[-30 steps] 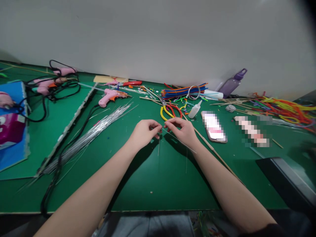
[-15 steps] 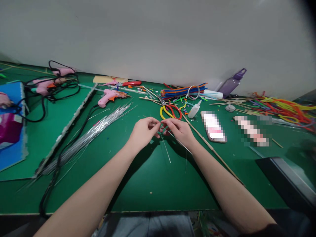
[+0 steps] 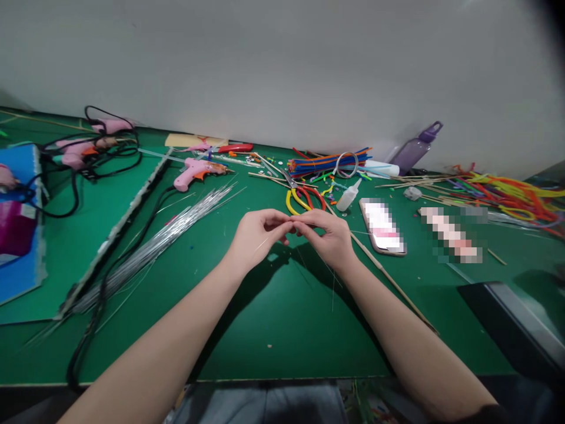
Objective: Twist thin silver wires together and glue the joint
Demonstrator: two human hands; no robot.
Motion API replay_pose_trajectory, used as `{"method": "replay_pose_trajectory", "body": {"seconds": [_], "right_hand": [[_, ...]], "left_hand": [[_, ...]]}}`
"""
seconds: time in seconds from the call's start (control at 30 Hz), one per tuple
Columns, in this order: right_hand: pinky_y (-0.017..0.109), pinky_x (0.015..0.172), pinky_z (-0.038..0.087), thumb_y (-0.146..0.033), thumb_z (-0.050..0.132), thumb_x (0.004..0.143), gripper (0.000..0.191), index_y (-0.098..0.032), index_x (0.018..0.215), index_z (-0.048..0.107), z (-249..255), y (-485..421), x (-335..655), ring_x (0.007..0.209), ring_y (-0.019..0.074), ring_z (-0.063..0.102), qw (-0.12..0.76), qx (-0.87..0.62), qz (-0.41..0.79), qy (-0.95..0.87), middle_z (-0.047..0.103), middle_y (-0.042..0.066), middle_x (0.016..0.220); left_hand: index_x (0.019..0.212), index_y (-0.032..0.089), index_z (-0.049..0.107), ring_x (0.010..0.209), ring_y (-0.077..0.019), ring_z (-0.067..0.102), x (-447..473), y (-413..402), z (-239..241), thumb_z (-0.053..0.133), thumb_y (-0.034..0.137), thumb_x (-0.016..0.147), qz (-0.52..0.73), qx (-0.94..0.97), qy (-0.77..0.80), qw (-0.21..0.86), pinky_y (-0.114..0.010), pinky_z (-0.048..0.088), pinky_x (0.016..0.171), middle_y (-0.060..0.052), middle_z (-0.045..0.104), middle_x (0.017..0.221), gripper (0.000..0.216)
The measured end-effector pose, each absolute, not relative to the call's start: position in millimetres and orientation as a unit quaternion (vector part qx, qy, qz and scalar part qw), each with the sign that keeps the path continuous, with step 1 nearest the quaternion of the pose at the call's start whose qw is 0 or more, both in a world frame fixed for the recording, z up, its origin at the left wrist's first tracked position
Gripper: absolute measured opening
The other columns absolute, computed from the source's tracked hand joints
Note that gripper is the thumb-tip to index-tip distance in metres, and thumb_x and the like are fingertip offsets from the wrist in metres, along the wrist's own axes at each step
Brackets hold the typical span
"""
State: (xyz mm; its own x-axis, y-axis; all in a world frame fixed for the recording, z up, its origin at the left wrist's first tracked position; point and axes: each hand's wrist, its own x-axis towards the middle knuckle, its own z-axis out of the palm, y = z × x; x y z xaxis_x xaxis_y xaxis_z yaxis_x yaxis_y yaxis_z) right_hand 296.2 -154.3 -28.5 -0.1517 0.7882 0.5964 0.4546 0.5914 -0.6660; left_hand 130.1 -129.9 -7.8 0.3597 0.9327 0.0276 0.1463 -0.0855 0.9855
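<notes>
My left hand (image 3: 256,238) and my right hand (image 3: 330,237) meet fingertip to fingertip above the green table. Both are closed in a pinch on thin metal wire (image 3: 362,233). One end sticks out to the right of my right hand, and faint strands hang below the fingers. The exact grip point is hidden by the fingertips. Just beyond my hands lie scissors (image 3: 293,203) with yellow and red handles. To the left rests a loose bundle of silvery wires (image 3: 163,244).
A pink glue gun (image 3: 194,172) with a black cord lies behind the bundle. Right of the scissors stand a small white squeeze bottle (image 3: 348,196) and a phone (image 3: 375,206). Pipe cleaners (image 3: 326,163), a purple bottle (image 3: 412,154) and a bamboo stick (image 3: 388,274) are farther out.
The wire in my fingers has turned: one end now points right past my right hand, and a strand lies across my left hand. My fingertips have come closer together.
</notes>
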Motion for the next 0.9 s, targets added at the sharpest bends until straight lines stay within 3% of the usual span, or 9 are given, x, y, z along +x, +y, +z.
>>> {"method": "replay_pose_trajectory", "body": {"seconds": [0.17, 0.37, 0.9], "right_hand": [[0.028, 0.074, 0.054, -0.024, 0.060, 0.087, 0.013, -0.021, 0.094, 0.071, -31.0, -153.1, 298.9, 0.080, 0.0137, 0.067, 0.491, -0.407, 0.092, -0.765, 0.073, 0.003, 0.086], [0.027, 0.074, 0.053, -0.024, 0.055, 0.091, 0.016, -0.019, 0.097, 0.068, -31.6, -154.3, 304.5, 0.082, 0.0135, 0.066, 0.408, -0.412, -0.005, -0.814, 0.072, 0.005, 0.091], [0.030, 0.073, 0.052, -0.027, 0.047, 0.093, 0.024, -0.019, 0.087, 0.069, -33.3, -152.4, 302.9, 0.083, 0.0173, 0.067, 0.332, -0.438, 0.048, -0.834, 0.073, 0.005, 0.088]], "left_hand": [[0.082, 0.012, 0.071, 0.054, -0.0113, 0.060, 128.4, -131.7, -6.2, 0.065, 0.024, 0.080, 0.353, 0.671, 0.431, 0.489, -0.021, 0.049, 0.056, -0.002, 0.067, 0.061, 0.014], [0.085, 0.015, 0.071, 0.053, -0.0104, 0.059, 125.7, -129.3, -17.0, 0.064, 0.030, 0.079, 0.335, 0.714, 0.434, 0.435, -0.021, 0.046, 0.054, -0.002, 0.070, 0.071, 0.017], [0.073, 0.015, 0.067, 0.057, -0.0162, 0.062, 120.3, -127.5, -23.9, 0.054, 0.032, 0.082, 0.253, 0.777, 0.411, 0.406, -0.024, 0.043, 0.054, -0.005, 0.068, 0.063, 0.023]]}}
